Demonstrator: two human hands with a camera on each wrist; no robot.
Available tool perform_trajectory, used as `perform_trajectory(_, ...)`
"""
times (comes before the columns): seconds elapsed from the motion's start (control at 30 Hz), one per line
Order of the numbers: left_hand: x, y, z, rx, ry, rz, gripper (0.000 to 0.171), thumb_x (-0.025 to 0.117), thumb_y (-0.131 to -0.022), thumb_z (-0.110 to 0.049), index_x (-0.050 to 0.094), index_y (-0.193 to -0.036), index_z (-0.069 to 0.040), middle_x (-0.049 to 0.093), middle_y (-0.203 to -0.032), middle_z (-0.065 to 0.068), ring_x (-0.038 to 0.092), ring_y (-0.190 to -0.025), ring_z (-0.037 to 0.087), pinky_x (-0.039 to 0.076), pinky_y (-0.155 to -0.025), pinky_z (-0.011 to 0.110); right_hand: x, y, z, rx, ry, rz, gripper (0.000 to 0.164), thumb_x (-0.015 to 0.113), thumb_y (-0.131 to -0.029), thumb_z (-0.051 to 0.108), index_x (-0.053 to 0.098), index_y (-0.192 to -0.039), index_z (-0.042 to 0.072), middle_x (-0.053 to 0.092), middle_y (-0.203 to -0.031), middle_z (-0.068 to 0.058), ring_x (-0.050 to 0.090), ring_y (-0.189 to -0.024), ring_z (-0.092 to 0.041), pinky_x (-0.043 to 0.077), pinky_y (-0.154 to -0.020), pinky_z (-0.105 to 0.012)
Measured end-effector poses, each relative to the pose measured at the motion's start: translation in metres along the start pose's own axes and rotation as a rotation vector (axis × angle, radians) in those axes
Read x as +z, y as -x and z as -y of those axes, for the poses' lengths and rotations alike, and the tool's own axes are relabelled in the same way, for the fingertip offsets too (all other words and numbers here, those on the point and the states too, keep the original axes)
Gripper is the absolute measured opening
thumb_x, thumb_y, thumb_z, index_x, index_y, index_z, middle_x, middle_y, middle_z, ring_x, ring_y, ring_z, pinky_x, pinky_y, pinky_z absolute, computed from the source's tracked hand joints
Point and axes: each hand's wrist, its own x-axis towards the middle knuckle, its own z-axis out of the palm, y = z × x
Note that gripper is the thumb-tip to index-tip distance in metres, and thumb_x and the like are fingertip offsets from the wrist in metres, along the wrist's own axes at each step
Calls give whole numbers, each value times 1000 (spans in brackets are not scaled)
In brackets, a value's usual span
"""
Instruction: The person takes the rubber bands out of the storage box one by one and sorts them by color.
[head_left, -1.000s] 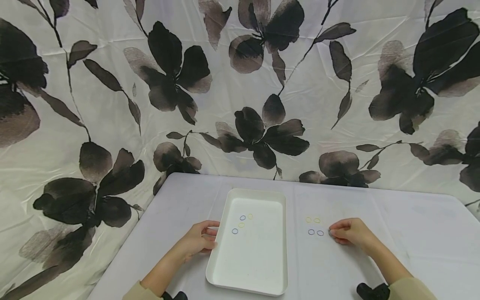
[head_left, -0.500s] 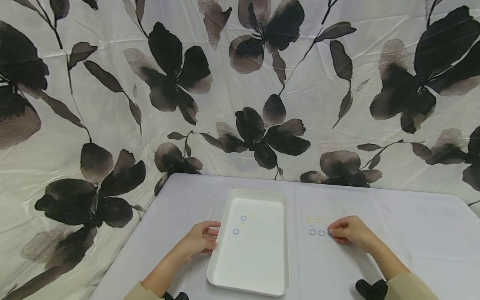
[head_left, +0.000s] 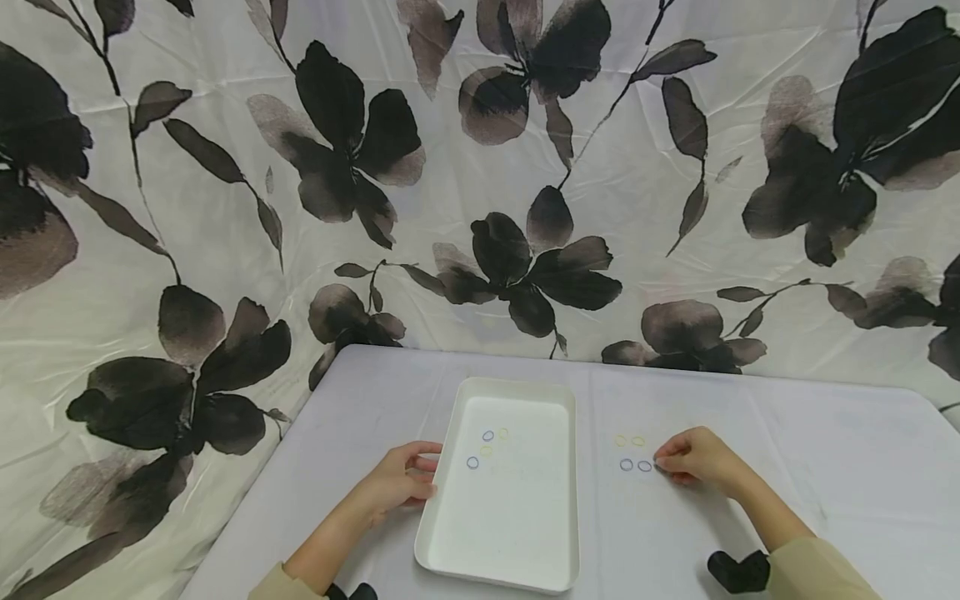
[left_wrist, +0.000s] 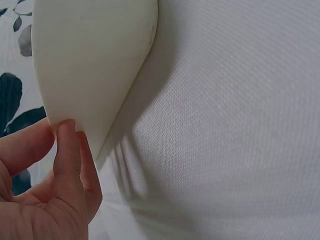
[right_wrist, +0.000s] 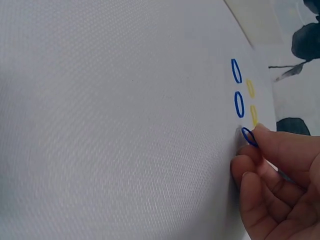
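Note:
My left hand [head_left: 401,477] grips the left rim of a white rectangular tray [head_left: 498,533]; the left wrist view shows the thumb and fingers at the tray wall [left_wrist: 92,65]. Inside the tray lie two blue rubber bands [head_left: 472,468] and two yellow rubber bands, towards its far left part. On the table to the right, my right hand [head_left: 701,460] pinches a blue rubber band [right_wrist: 244,134] between thumb and index finger, just above or touching the cloth. Beside it are two more blue rubber bands [right_wrist: 235,104] in a row, with two yellow rubber bands [right_wrist: 248,89] behind them.
A white cloth covers the table [head_left: 840,467]. Behind it hangs a white curtain [head_left: 420,283] with dark flowers. A black strap-like piece [head_left: 738,572] sits at the right wrist by the beige sleeve [head_left: 817,571].
My right hand has shifted slightly left, closer to the nearby blue rubber band, still pinching its own band. The left hand keeps its place on the tray.

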Motion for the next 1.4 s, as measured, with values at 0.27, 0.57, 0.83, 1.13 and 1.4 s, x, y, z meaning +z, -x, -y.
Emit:
perform_trajectory(0.27,0,1,-2,7,6,2,58,63,-74,15,49,-129,3,54,-103,17,56,-82,22,53,-65,35,-6,1,-3,-3,-12,17,13,65,-84,4,68,-91,-7,58,-70,-3,51,-61,-15,45,-53,-25)
perform_trajectory(0.57,-1,0,1,4,10,-3,58,63,-74,15,48,-129,3,54,-104,18,57,-81,22,53,-65,35,-13,0,5,-24,-14,18,16,64,-85,5,67,-94,-7,57,-71,-4,51,-63,-16,46,-55,-27)
perform_trajectory(0.83,-1,1,1,6,10,3,58,63,-74,15,48,-129,3,54,-103,18,57,-80,21,53,-64,35,-15,-4,23,-44,-12,16,19,62,-85,4,66,-99,-8,58,-73,-3,52,-66,-16,49,-59,-27)
perform_trajectory(1.13,-1,0,2,4,6,0,59,64,-73,15,48,-129,3,54,-103,18,56,-80,22,53,-64,35,-10,-9,44,-85,-81,52,25,62,-86,7,63,-104,-10,63,-77,-7,55,-68,-17,51,-63,-28)
perform_trajectory(1.4,0,0,0,7,10,14,58,63,-74,14,48,-129,3,53,-104,18,56,-82,22,53,-65,34,-4,-20,65,-111,-77,82,25,63,-85,7,63,-104,-9,63,-78,-10,56,-67,-17,50,-63,-30)
